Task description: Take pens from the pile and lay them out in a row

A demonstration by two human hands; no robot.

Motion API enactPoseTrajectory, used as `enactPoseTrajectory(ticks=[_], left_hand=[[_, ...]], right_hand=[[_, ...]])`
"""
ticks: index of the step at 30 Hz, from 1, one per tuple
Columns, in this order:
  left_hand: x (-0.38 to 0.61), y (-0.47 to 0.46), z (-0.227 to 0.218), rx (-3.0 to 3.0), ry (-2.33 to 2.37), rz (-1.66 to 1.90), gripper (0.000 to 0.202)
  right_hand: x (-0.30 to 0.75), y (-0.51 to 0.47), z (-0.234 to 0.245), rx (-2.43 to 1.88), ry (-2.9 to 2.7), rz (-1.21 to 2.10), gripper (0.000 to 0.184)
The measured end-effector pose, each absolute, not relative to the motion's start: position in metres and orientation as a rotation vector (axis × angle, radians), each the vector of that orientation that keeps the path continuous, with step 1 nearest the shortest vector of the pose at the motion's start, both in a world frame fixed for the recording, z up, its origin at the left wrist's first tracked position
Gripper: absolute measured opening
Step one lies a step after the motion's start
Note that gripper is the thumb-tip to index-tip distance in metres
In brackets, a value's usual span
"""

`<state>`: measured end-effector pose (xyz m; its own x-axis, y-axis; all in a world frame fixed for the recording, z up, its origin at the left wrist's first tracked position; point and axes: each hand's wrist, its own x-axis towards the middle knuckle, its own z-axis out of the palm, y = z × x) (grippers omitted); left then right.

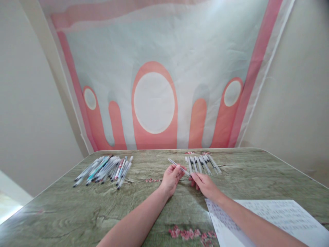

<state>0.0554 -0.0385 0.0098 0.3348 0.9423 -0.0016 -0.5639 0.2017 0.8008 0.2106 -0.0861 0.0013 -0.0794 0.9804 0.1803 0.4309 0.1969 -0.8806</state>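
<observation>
Both my hands hold one slim clear pen (183,169) above the middle of the table. My left hand (171,178) pinches its barrel, and the pen's far end points up and to the left. The fingers of my right hand (204,185) are closed on the near, lower right end, partly hiding it. Just beyond my right hand lies a row of several clear pens (203,164) with dark parts, set roughly side by side. Off to the left is a loose pile of pens (105,169), mostly clear, with a teal one and a pinkish one among them.
A sheet of paper with handwriting (277,216) lies at the front right, under my right forearm. The table (64,212) has a wood-grain cover with printed pink blossoms. A pink and white patterned cloth (154,137) hangs behind the far edge.
</observation>
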Motion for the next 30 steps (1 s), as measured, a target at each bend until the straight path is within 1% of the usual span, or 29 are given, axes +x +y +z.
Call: enactPoseTrajectory(ticks=[2, 6, 11, 17, 22, 27, 30], left_hand=[[0.0553, -0.0388, 0.0102, 0.804, 0.573, 1.135, 0.024], [0.0558, -0.0395, 0.0110, 0.813, 0.562, 1.146, 0.023], [0.0562, -0.0402, 0.0128, 0.809, 0.586, 1.147, 0.025], [0.0558, -0.0404, 0.0129, 0.813, 0.597, 1.155, 0.026], [0.0550, -0.0393, 0.0114, 0.812, 0.599, 1.162, 0.027], [0.0553, -0.0404, 0.0127, 0.815, 0.604, 1.162, 0.026], [0.0555, -0.0410, 0.0138, 0.814, 0.596, 1.167, 0.026]], right_hand=[[0.2106, -0.0858, 0.0006, -1.351, -1.665, 0.816, 0.040], [0.2106, -0.0855, 0.0001, -1.331, -1.654, 0.708, 0.032], [0.2105, -0.0846, -0.0004, -1.355, -1.670, 0.841, 0.042], [0.2111, -0.0849, -0.0010, -1.339, -1.657, 0.711, 0.032], [0.2099, -0.0866, 0.0018, -1.346, -1.667, 0.847, 0.041], [0.2101, -0.0869, 0.0012, -1.331, -1.646, 0.713, 0.031], [0.2105, -0.0867, 0.0003, -1.344, -1.641, 0.792, 0.035]])
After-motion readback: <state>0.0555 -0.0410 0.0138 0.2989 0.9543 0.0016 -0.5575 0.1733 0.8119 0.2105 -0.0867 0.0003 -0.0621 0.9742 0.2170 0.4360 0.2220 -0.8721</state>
